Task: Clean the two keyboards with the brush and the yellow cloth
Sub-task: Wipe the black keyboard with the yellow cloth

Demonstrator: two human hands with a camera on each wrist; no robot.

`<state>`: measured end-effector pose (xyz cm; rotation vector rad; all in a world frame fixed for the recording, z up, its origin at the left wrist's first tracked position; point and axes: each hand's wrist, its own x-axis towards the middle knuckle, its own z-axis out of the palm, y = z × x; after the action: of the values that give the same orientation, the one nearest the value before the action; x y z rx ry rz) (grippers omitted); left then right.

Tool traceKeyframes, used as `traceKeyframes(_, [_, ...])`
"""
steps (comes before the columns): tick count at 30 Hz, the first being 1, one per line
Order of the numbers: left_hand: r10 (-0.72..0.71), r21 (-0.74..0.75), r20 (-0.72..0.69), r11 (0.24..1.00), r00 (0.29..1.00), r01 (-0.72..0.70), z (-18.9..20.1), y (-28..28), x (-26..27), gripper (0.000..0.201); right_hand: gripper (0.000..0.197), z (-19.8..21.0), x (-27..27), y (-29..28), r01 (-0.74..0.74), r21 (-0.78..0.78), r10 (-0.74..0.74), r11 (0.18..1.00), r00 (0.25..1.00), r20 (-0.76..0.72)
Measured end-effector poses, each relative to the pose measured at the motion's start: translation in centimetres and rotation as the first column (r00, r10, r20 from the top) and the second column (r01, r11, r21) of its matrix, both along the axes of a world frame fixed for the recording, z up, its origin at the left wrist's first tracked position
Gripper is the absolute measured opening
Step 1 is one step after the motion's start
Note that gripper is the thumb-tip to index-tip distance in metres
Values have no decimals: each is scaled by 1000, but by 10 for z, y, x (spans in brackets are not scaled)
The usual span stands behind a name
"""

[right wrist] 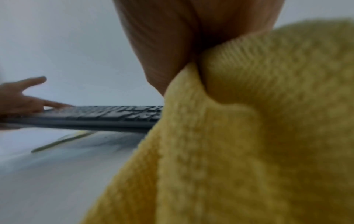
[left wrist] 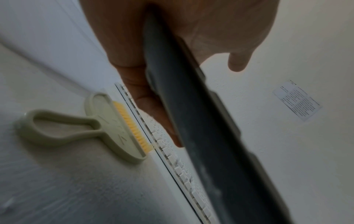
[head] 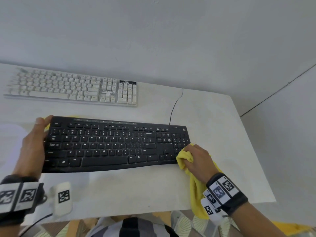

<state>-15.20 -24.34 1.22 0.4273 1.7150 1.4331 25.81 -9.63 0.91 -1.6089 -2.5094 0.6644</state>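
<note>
While left hand [head: 33, 146] grips black keyboard [head: 116, 144], right hand [head: 198, 159] clutches yellow cloth [head: 185, 157] beside it.

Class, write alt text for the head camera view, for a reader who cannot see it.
A person's left hand grips the left end of a black keyboard while the right hand presses a bunched yellow cloth against its right end. A white keyboard lies farther back on the white table.
</note>
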Motion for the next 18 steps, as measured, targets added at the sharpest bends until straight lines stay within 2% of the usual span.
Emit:
traceKeyframes(3, [4,-4,-5,1000,1000,-4,4,1,4,96,29,2,-11,-7,-116,17,117,993,987,-113])
traceKeyframes(6, [-16,-9,21,1000,1000,16,7,2,5,99,30,-6,-24,-16,-187,35,189,982,978,-83])
traceKeyframes(12, [2,-15,18,1000,1000,-2,7,2,2,95,22,1,3,-1,41,25,-43,999,995,85])
traceKeyframes(16, [-9,-13,2,1000,1000,9,6,3,2,95,30,-1,-27,-21,-73,45,73,996,997,5])
traceKeyframes(18, [19,-4,-9,1000,1000,-19,11,3,7,80,30,-6,-50,-36,-149,87,155,985,986,-67])
